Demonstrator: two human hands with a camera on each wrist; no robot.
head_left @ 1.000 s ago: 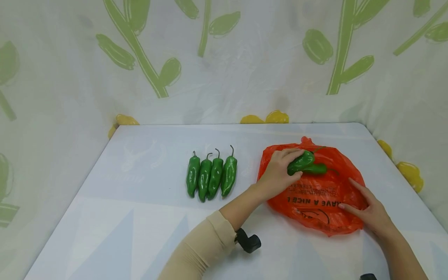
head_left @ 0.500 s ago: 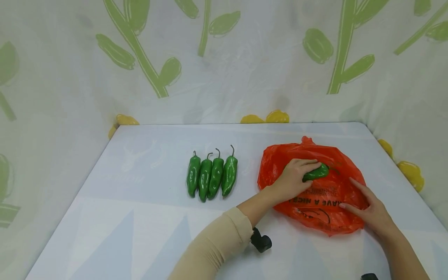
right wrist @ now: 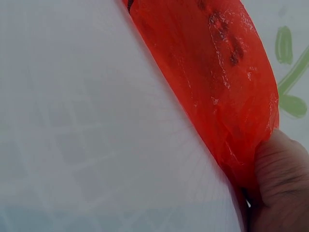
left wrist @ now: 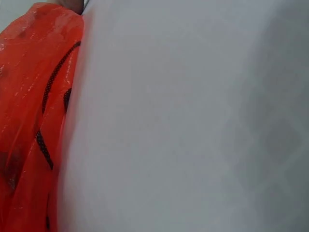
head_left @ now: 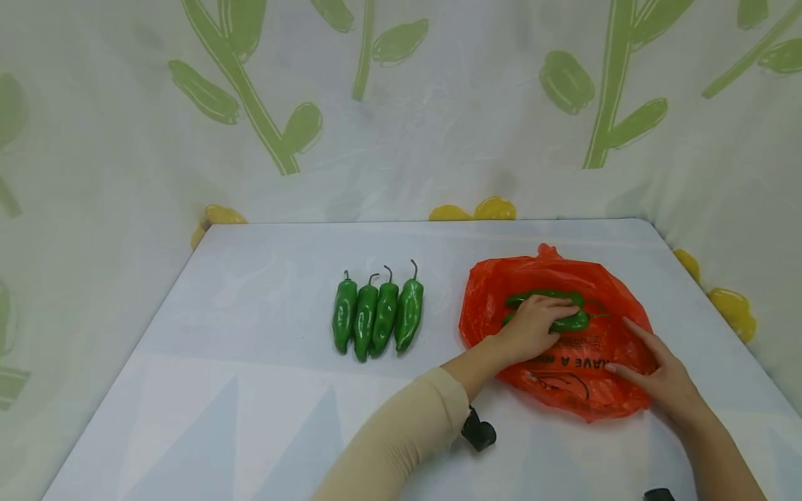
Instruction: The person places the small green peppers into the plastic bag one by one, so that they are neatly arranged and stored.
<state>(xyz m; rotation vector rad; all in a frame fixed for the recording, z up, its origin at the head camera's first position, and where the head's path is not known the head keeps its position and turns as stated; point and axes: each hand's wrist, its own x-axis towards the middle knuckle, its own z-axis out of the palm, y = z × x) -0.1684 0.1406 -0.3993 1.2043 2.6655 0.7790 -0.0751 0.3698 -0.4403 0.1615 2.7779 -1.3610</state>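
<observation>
My left hand point(head_left: 535, 330) holds a glossy green pepper point(head_left: 573, 321) low over a red plastic bag point(head_left: 567, 390), fingers across its top and thumb on the near side. Just behind lies another green pepper point(head_left: 544, 296), partly covered by the fingers. My right hand point(head_left: 665, 381) rests on the bag's right side, with thumb and a finger spread apart on the plastic; its other fingers are hidden. In the right wrist view the thumb point(right wrist: 284, 169) touches the red bag point(right wrist: 207, 82). The left wrist view shows the bag's edge point(left wrist: 36, 121), not the peppers.
Several green peppers point(head_left: 379, 316) lie side by side on the white table point(head_left: 263, 410), left of the bag, stems pointing away. Behind the table hangs a pale cloth point(head_left: 438, 139) with green leaf prints. A black wrist device point(head_left: 479, 430) sits below the left forearm.
My left hand has moved right and toward me, lowering the peppers onto the bag. The rear pepper now lies behind the fingers. My right hand stays in place.
</observation>
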